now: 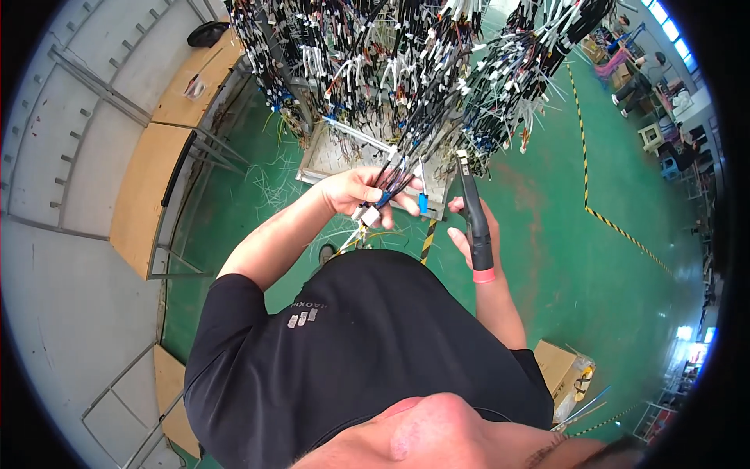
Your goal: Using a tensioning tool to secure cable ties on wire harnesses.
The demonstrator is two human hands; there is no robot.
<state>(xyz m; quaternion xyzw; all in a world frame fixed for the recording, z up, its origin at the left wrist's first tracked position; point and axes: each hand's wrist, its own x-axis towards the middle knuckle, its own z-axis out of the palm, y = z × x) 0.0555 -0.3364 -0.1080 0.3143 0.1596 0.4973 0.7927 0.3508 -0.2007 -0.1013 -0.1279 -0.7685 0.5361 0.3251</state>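
Note:
My left hand (351, 191) is closed around a bundle of dark wires (394, 173) in front of my chest. White connectors (370, 216) and yellow and white wire ends hang below its fingers. A blue connector (423, 203) dangles just right of that hand. To the right, my right hand (488, 223) grips a long black hand tool with a red end (476, 227), which looks like a cable tie gun. The tool's narrow tip points up toward the hanging wires, apart from the held bundle. It covers part of the right hand's fingers.
A dense rack of hanging wire harnesses (375, 70) fills the space ahead, above a pale tray (316, 160). Wooden tables (144, 199) line the left wall. Wire scraps (269, 184) litter the green floor. A cardboard box (553, 367) sits behind at right; people work far right.

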